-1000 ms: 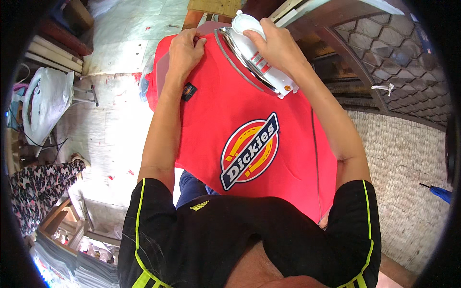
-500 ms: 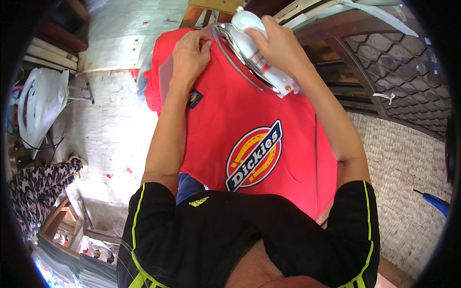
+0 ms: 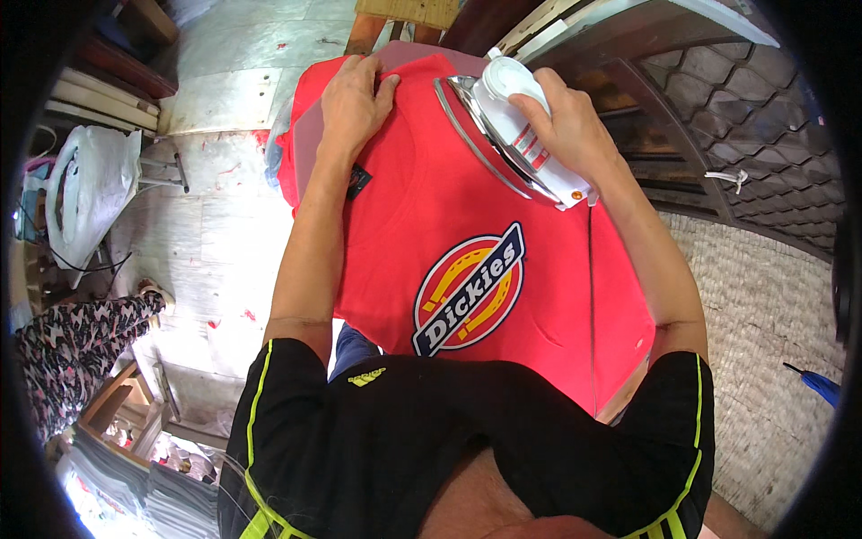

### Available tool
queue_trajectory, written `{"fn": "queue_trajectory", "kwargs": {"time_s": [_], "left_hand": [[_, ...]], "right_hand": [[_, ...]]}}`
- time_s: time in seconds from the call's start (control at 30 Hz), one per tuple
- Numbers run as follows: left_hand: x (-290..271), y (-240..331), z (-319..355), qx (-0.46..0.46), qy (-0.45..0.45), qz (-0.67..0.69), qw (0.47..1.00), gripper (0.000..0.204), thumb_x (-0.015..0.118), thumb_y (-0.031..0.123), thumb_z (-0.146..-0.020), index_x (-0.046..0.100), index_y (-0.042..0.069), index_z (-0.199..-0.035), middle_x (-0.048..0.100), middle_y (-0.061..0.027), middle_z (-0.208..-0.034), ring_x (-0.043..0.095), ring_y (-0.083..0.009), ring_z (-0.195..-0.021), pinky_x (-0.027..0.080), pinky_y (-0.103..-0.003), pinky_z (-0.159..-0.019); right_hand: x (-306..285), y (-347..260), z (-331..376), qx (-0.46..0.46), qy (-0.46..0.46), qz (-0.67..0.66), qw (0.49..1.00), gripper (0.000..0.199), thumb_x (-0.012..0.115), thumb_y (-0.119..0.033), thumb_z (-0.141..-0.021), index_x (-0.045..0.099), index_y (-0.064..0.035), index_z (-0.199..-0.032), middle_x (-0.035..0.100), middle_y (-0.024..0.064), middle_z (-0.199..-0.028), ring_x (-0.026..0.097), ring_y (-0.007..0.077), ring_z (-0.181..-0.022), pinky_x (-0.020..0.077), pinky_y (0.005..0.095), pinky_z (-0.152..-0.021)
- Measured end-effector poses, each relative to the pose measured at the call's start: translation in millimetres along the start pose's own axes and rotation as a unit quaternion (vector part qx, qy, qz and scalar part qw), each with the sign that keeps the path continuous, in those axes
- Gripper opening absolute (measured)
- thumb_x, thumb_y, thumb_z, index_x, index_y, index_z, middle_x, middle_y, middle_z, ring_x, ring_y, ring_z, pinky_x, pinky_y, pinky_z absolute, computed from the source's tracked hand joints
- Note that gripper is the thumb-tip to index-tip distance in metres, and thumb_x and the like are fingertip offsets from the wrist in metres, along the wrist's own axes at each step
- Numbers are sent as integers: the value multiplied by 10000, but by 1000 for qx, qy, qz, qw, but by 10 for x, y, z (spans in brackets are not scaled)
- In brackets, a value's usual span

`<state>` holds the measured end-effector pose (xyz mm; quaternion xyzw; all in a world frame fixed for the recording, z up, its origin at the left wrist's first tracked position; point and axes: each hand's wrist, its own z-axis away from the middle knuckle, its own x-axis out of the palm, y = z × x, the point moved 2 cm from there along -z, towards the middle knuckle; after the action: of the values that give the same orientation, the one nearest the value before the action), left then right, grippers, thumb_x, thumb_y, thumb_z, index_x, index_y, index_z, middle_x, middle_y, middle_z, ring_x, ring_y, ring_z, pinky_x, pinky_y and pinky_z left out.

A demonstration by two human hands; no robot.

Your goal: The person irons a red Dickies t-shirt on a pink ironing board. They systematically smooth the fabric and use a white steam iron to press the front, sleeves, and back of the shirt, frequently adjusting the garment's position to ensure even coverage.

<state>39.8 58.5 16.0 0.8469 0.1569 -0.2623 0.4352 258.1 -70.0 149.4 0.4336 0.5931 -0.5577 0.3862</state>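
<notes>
- Heat is our main worry: if the white iron with a silvery metal base (image 3: 521,135), up and right of the round red, yellow, white and navy emblem (image 3: 469,287), swung leftward, it could burn our bare left hand (image 3: 357,99), well above and left of the emblem.
- The thin dark line (image 3: 592,305) right of the emblem may be a cord; if so, it could snag and drag the cloth.
- Slack cloth above the emblem could get pressed into a crease, and heat straight on the emblem might spoil it.
- Our bare right hand (image 3: 570,126) wraps the iron, thumb over its top. Our left has fingers bent, thumb slightly apart; we cannot tell whether it pinches cloth.
- The bright red, soft-looking cloth garment (image 3: 557,260) spreads around the emblem, draped over a mauve, flat board (image 3: 409,56) that shows above the emblem. It looks mostly smooth, with a curved fold up and left of the emblem and a faint wrinkle to its lower right.
</notes>
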Motion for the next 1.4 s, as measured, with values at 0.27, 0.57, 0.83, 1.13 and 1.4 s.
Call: {"fn": "queue_trajectory", "kwargs": {"time_s": [0.27, 0.57, 0.83, 1.13, 1.4], "left_hand": [[22, -44, -5, 0, -17, -11, 1000, 237, 691, 271, -855, 671, 35, -867, 612, -117, -803, 616, -324, -756, 484, -423, -676], [8, -143, -70, -7, -25, 12, 1000, 269, 680, 289, -860, 687, 22, -895, 669, -157, -862, 640, -358, -803, 491, -445, -713], [-121, -35, -37, -78, -10, 124, 989, 200, 565, 155, -927, 658, -19, -952, 671, -212, -815, 653, -299, -756, 504, -386, -725], [-54, 68, -175, -86, -86, 78, 990, 286, 508, 203, -963, 644, -45, -924, 643, -261, -824, 627, -386, -793, 479, -437, -735], [227, 176, -445, 84, -172, -16, 981, 295, 674, 332, -890, 662, 37, -896, 670, -211, -829, 644, -403, -781, 499, -465, -676]], "right_hand": [[139, -189, -631, -16, 27, -3, 999, 434, 567, -388, -956, 554, 42, -1018, 650, 305, -853, 666, 447, -821, 515, 484, -732], [50, -280, -90, -38, -30, -10, 999, 383, 558, -384, -981, 568, -15, -1082, 676, 245, -813, 699, 363, -741, 530, 442, -682], [29, -668, -371, 39, -69, -25, 997, 460, 564, -374, -953, 545, 81, -1022, 638, 343, -885, 652, 476, -867, 506, 508, -767], [121, -367, -381, -26, -59, 9, 998, 457, 567, -360, -949, 547, 84, -1056, 642, 344, -895, 645, 491, -873, 510, 520, -767], [-50, 91, 247, -111, -77, 18, 991, 373, 608, -337, -942, 548, 5, -1077, 651, 246, -876, 662, 406, -805, 501, 459, -700]]}}
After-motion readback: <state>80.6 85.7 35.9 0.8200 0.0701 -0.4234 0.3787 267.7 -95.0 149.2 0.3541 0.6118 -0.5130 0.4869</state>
